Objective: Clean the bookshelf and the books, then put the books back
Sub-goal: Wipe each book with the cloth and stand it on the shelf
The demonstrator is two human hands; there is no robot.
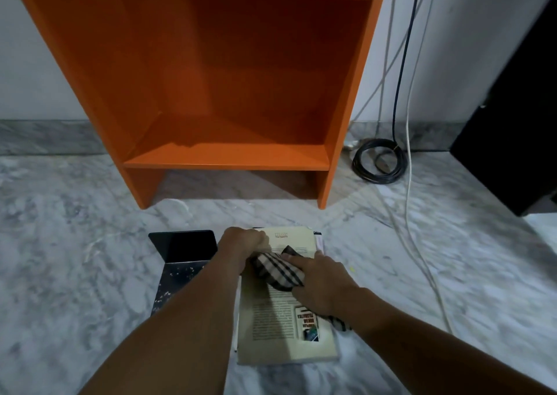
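Note:
An orange bookshelf (211, 72) stands against the wall with no books on the shelves in view. In front of it a cream-covered book (271, 331) lies flat on the marble floor, on top of other books whose edges show at its far right. A checked cloth (278, 269) lies on the cover. My left hand (244, 242) grips the cloth's far end with curled fingers. My right hand (322, 283) presses the cloth down on the book, forefinger stretched forward.
A black metal bookend (180, 262) lies on the floor left of the book. A coil of black cable (378, 161) and loose white cords (422, 259) run along the floor at the right. A black cabinet (518, 141) stands at the far right.

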